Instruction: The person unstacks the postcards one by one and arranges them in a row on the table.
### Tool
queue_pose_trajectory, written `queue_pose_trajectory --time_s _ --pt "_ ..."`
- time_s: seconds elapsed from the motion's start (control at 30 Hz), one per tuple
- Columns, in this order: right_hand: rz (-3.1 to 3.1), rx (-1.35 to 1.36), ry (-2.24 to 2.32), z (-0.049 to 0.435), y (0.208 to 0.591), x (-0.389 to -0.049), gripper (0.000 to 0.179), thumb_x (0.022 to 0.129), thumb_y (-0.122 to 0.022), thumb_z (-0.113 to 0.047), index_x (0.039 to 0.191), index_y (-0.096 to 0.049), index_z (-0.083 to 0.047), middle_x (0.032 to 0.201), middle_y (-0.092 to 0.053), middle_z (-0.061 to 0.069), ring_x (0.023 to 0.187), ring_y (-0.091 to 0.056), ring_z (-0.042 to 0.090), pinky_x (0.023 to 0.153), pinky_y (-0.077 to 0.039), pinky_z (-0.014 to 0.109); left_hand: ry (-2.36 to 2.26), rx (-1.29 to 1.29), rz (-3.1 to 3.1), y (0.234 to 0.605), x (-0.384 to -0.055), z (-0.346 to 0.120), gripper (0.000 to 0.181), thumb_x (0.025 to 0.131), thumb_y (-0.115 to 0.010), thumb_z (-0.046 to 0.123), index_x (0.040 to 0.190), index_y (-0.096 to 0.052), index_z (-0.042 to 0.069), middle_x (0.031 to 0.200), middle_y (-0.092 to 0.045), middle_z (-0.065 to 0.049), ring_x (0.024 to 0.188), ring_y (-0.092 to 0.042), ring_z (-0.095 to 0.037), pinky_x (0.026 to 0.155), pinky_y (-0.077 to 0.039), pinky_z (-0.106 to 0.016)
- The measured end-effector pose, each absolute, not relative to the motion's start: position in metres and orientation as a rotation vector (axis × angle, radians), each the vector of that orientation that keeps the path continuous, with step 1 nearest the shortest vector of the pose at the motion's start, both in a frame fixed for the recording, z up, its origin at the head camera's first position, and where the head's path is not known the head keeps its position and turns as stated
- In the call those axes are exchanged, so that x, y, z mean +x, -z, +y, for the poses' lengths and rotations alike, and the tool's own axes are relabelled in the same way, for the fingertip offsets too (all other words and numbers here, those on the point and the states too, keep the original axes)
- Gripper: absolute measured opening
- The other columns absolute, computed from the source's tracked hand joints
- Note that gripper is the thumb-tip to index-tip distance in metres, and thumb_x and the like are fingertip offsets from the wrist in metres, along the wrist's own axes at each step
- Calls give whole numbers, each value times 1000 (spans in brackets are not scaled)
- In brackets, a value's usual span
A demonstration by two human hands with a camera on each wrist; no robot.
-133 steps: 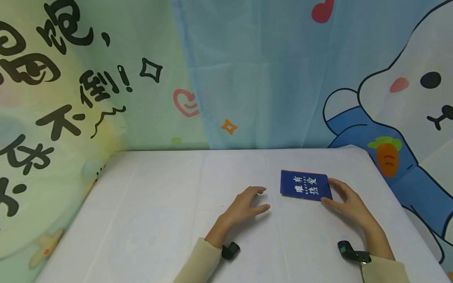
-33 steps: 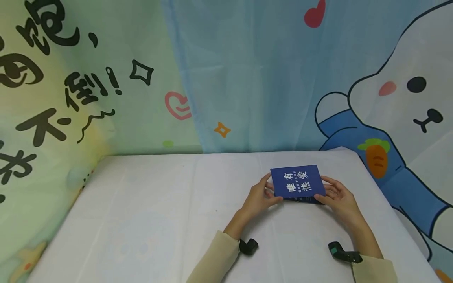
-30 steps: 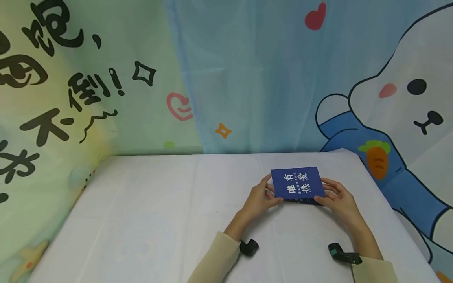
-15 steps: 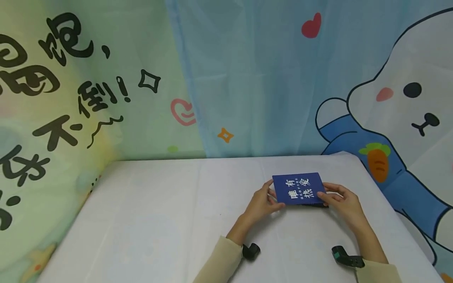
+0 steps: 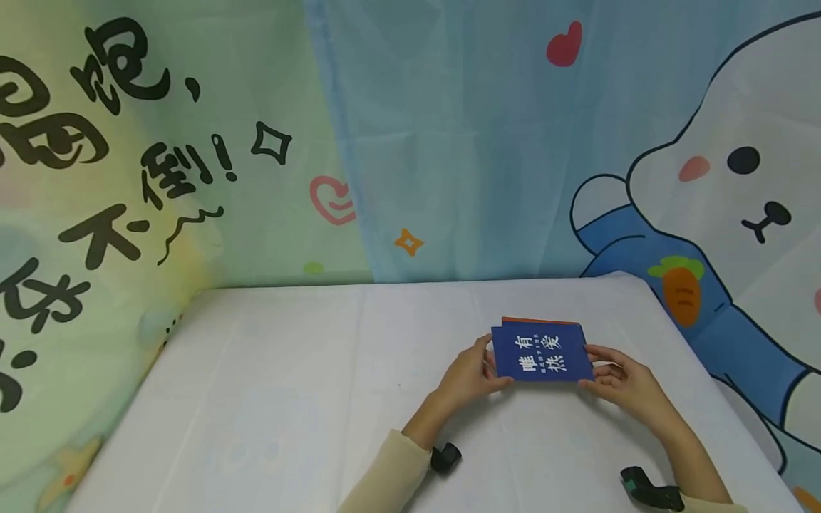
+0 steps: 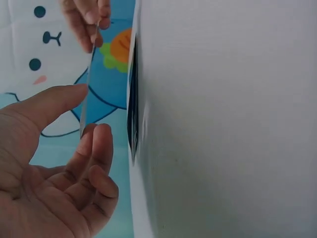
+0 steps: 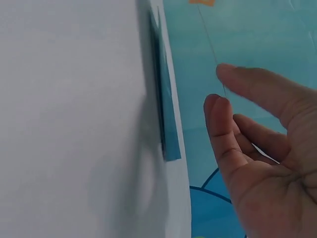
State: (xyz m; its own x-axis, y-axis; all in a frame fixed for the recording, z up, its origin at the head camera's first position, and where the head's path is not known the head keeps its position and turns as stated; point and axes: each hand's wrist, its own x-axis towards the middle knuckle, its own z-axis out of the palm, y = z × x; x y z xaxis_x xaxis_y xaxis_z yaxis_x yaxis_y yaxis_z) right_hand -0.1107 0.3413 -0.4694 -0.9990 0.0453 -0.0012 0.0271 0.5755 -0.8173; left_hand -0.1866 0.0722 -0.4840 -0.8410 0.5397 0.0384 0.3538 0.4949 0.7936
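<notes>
In the head view a thin blue card (image 5: 541,353) with white characters is held level between both hands, above the table. My left hand (image 5: 467,374) pinches its left end between thumb and fingers. At the right end, my right hand (image 5: 628,385) pinches it the same way. Seen edge-on in the left wrist view, the card (image 6: 85,106) stands clear of a low stack of cards (image 6: 132,104) lying on the tabletop. Behind the held card, the stack's orange far edge (image 5: 541,320) shows; most of the stack is hidden beneath.
A white cloth covers the table (image 5: 276,385), whose far edge meets a printed curtain (image 5: 462,142). Another curtain with black characters (image 5: 102,235) hangs at the left. Black cameras sit on the left wrist (image 5: 445,459) and right wrist (image 5: 651,490).
Earlier my left hand was apart from the cards; it then came to the left end. The top card has risen off the stack and shifted towards me, uncovering the stack's far edge.
</notes>
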Motion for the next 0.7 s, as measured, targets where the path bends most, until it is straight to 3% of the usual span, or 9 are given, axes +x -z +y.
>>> queue_pose_trajectory --time_s 0.17,0.33,0.5,0.7 --pt "-2801 -36 -1436 343 471 -100 68 86 -76 -16 138 -41 9 121 -51 28 81 -55 -3 68 -52 18 -1193 814 2503 483 -180 70 83 80 -80 17 146 -35 -3 84 -58 6 64 -49 2 58 -41 -14" --pt "-2844 -133 -1474 343 475 -93 67 86 -76 -23 135 -43 11 122 -52 29 79 -59 3 67 -53 21 -1154 818 2500 483 -170 69 82 78 -82 17 145 -38 -3 82 -58 7 62 -49 2 57 -40 -15" --pt "-2844 -258 -1461 344 481 -89 60 89 -73 -30 128 -51 10 113 -63 21 78 -61 2 69 -52 18 -1182 715 2484 483 -160 69 82 76 -83 17 144 -41 1 80 -59 8 61 -48 1 55 -39 -16" --pt "-2818 -311 -1485 347 486 -89 54 89 -73 -27 123 -54 11 105 -66 16 76 -62 4 68 -52 18 -1132 660 2502 481 -153 72 82 75 -84 17 143 -42 0 74 -57 6 60 -48 -2 55 -38 -19"
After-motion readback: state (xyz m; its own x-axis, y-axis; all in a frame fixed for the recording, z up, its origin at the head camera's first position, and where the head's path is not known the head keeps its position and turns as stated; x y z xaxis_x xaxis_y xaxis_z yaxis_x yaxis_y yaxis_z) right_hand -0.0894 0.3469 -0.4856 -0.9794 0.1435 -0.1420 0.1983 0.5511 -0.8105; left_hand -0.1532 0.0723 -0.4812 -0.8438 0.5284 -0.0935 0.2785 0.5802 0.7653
